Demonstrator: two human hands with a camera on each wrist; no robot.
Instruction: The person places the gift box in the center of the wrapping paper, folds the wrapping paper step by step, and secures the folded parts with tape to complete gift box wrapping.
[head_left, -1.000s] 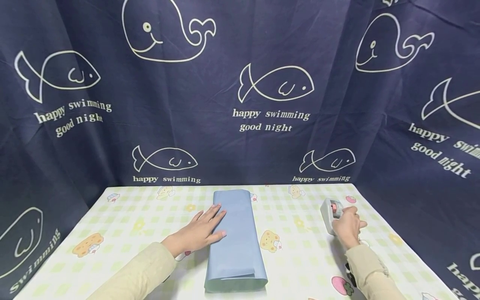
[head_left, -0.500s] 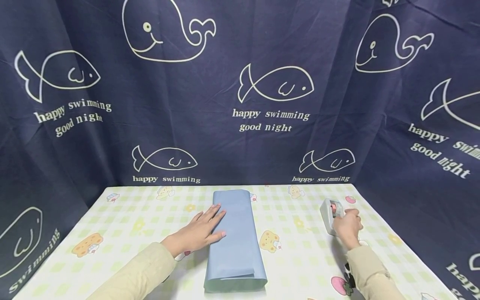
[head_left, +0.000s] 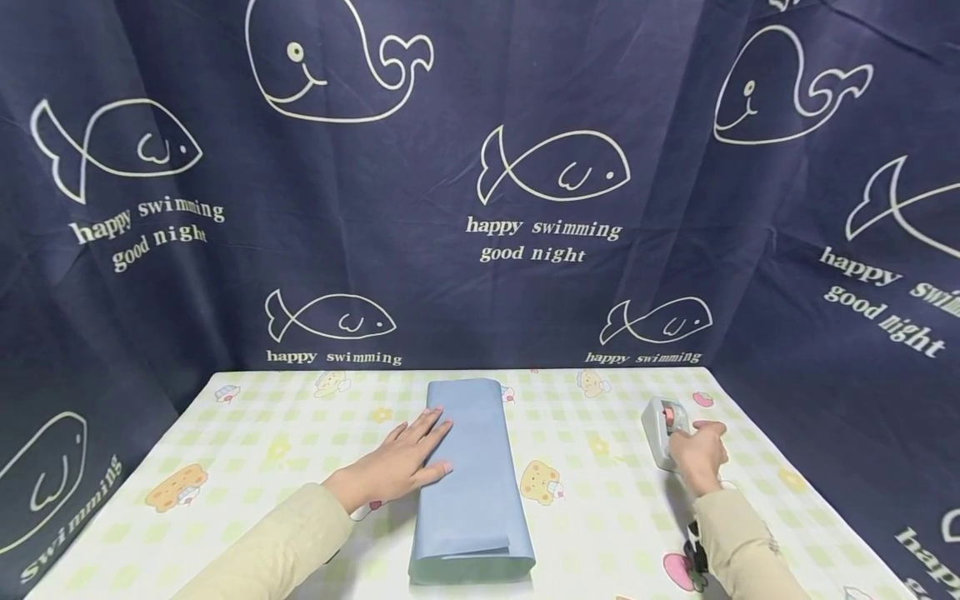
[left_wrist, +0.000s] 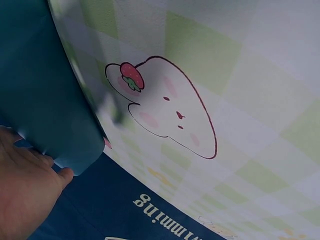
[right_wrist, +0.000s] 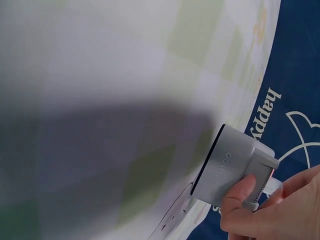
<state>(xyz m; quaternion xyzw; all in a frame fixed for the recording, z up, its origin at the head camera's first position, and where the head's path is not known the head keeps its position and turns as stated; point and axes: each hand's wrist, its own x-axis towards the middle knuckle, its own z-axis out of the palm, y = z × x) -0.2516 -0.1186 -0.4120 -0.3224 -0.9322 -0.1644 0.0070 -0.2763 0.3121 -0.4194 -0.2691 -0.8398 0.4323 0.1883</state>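
Note:
A blue sheet of paper (head_left: 480, 467), folded over into a long flattened tube, lies lengthwise mid-table, its near end showing a paler greenish inner side. My left hand (head_left: 401, 462) rests on its left edge, fingers spread and straight; in the left wrist view the fingers (left_wrist: 37, 160) lie along the blue paper. On the right stands a grey tape dispenser (head_left: 657, 433) with an orange-red core. My right hand (head_left: 699, 456) is at its near right side. The right wrist view shows the thumb by the serrated cutter of the dispenser (right_wrist: 227, 165), a whitish bit of tape (right_wrist: 272, 186) between thumb and fingers.
A checked green and white tablecloth (head_left: 300, 500) with cartoon prints covers the table. Dark blue curtains (head_left: 420, 250) with fish and whale drawings hang behind the table and along both sides.
My right hand's fingers, spread apart a second ago, have drawn in and curled beside the tape dispenser. The left hand and the blue paper have stayed in place.

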